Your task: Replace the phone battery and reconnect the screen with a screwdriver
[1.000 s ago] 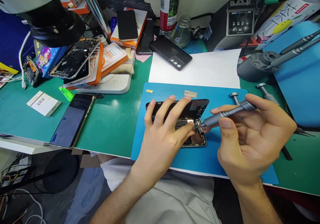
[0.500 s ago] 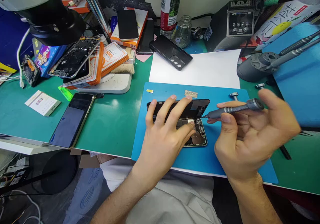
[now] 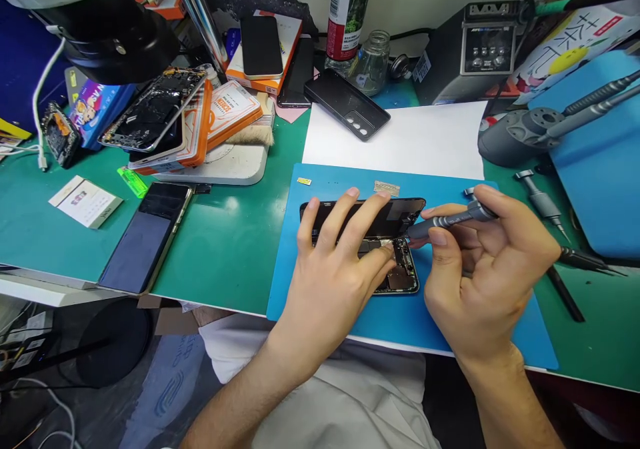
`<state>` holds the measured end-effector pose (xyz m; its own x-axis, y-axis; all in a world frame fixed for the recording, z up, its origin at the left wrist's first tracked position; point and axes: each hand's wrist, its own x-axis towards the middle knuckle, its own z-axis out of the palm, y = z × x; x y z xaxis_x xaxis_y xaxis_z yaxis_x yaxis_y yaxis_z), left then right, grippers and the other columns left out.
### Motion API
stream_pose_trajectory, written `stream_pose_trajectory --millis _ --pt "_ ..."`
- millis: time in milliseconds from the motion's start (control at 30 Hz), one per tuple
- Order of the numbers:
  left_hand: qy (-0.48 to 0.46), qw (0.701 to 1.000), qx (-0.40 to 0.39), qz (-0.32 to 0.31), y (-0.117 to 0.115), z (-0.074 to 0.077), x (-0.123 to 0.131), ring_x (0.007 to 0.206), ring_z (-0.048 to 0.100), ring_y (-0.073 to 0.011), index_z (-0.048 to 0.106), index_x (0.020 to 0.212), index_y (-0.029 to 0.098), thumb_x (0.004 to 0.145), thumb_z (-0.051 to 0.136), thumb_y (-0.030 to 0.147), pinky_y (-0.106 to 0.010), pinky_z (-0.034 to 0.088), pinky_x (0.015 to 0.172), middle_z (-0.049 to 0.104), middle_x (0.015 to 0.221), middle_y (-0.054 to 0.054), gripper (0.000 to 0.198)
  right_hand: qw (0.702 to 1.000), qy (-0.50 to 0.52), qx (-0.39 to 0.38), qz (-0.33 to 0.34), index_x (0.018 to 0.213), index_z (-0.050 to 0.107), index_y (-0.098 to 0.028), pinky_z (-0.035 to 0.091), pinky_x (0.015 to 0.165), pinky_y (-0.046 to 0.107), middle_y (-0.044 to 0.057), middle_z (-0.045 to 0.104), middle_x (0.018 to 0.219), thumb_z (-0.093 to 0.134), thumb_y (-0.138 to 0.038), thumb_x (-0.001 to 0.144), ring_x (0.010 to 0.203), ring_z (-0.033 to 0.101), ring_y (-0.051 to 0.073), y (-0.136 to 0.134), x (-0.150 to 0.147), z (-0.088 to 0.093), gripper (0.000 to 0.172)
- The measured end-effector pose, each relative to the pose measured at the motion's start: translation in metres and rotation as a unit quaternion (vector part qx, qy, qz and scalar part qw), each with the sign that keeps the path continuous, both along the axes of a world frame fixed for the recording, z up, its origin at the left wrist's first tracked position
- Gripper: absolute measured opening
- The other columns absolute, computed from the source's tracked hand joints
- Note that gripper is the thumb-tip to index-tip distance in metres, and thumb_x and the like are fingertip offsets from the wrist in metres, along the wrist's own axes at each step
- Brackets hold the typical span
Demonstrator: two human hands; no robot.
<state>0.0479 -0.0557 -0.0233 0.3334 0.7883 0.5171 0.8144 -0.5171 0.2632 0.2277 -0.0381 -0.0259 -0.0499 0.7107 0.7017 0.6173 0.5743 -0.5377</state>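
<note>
An opened smartphone (image 3: 403, 277) lies on a blue work mat (image 3: 320, 175), its dark screen panel (image 3: 385, 215) tilted up along the far side and its inner parts bare. My left hand (image 3: 335, 269) steadies the phone. Its fingers reach over the raised panel's top edge, while the thumb presses down among the inner parts. Between the thumb and fingers of my right hand (image 3: 485, 269) is a grey precision screwdriver (image 3: 450, 220). Its tip end is at the right side of the phone, where panel and body meet; the very tip is hard to make out.
A second screwdriver (image 3: 543, 199) and black tweezers (image 3: 590, 260) lie to the right. Behind the mat are white paper (image 3: 400, 145) and a phone case (image 3: 347, 105). At left are stacked phone parts (image 3: 155, 112), another phone (image 3: 145, 239) and an overhanging microscope (image 3: 125, 42).
My right hand has moved slightly left and its fingers have turned on the screwdriver, whose tip is now closer in at the phone. My left hand keeps its hold. The view has shifted a little.
</note>
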Motion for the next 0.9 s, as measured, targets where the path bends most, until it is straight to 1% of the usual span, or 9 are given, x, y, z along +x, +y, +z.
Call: stream_pose_trajectory --millis 167,300,500,600,700,767,833,900 --pt "0.001 1.000 0.002 0.001 -0.0001 0.0001 -0.0001 0.160 0.040 -0.0277 0.078 0.103 0.034 0.098 0.076 0.041 -0.060 0.015 0.137 0.051 0.167 0.001 0.009 1.000 0.012 -0.009 -0.005 0.161 0.043 -0.035 0.070 0.075 0.036 0.009 0.067 0.129 0.069 -0.004 0.091 0.105 0.075 0.022 -0.0013 -0.0016 -0.0001 0.080" --pt "0.004 1.000 -0.002 0.000 -0.0001 0.0014 -0.0005 0.160 0.039 -0.0281 0.078 0.105 0.035 0.097 0.076 0.041 -0.060 0.016 0.137 0.050 0.168 0.001 0.010 0.999 0.025 -0.029 -0.010 0.160 0.044 -0.038 0.069 0.076 0.039 0.009 0.069 0.129 0.066 -0.006 0.095 0.107 0.075 0.024 -0.0041 -0.0026 0.0003 0.075" --pt "0.005 1.000 -0.005 0.000 -0.0006 0.0028 -0.0008 0.160 0.040 -0.0277 0.078 0.107 0.035 0.098 0.075 0.040 -0.061 0.016 0.137 0.051 0.167 0.002 0.011 0.999 0.014 -0.038 -0.011 0.160 0.042 -0.037 0.070 0.075 0.041 0.010 0.069 0.130 0.068 -0.008 0.094 0.108 0.077 0.025 -0.0052 -0.0019 -0.0010 0.076" --pt "0.004 1.000 -0.003 -0.001 -0.0006 0.0025 -0.0005 0.159 0.040 -0.0282 0.078 0.106 0.035 0.097 0.076 0.040 -0.062 0.017 0.137 0.051 0.167 0.001 0.010 0.999 0.021 -0.043 -0.014 0.160 0.043 -0.037 0.070 0.076 0.042 0.010 0.069 0.130 0.065 -0.009 0.097 0.108 0.076 0.025 -0.0045 -0.0024 -0.0004 0.073" --pt "0.004 1.000 -0.004 0.000 -0.0005 0.0021 -0.0003 0.159 0.040 -0.0281 0.078 0.105 0.034 0.098 0.075 0.040 -0.062 0.017 0.136 0.050 0.168 0.001 0.010 0.999 0.044 -0.018 -0.009 0.158 0.047 -0.037 0.070 0.070 0.037 0.008 0.068 0.126 0.067 -0.009 0.095 0.102 0.076 0.023 -0.0034 -0.0027 0.0027 0.072" --pt "0.002 1.000 -0.005 0.000 -0.0003 0.0020 -0.0002 0.160 0.040 -0.0279 0.077 0.104 0.034 0.098 0.075 0.040 -0.061 0.016 0.136 0.049 0.168 0.001 0.008 0.998 0.066 0.005 -0.012 0.156 0.051 -0.037 0.069 0.065 0.034 0.007 0.066 0.127 0.069 -0.010 0.094 0.094 0.075 0.020 -0.0031 -0.0026 0.0055 0.069" --pt "0.001 1.000 -0.005 -0.001 0.0000 0.0018 -0.0002 0.160 0.039 -0.0277 0.077 0.103 0.034 0.098 0.075 0.040 -0.060 0.015 0.137 0.050 0.168 0.001 0.008 0.996 0.083 0.020 -0.016 0.153 0.055 -0.038 0.068 0.063 0.034 0.007 0.065 0.128 0.069 -0.012 0.095 0.086 0.074 0.018 -0.0038 -0.0023 0.0076 0.065" --pt "-0.001 1.000 -0.004 -0.002 0.0003 0.0017 -0.0002 0.160 0.039 -0.0274 0.077 0.104 0.034 0.098 0.075 0.040 -0.059 0.014 0.137 0.050 0.168 0.001 0.009 0.995 0.095 0.023 -0.011 0.152 0.058 -0.037 0.068 0.062 0.035 0.006 0.067 0.122 0.070 -0.015 0.094 0.081 0.073 0.018 -0.0055 -0.0021 0.0086 0.063"
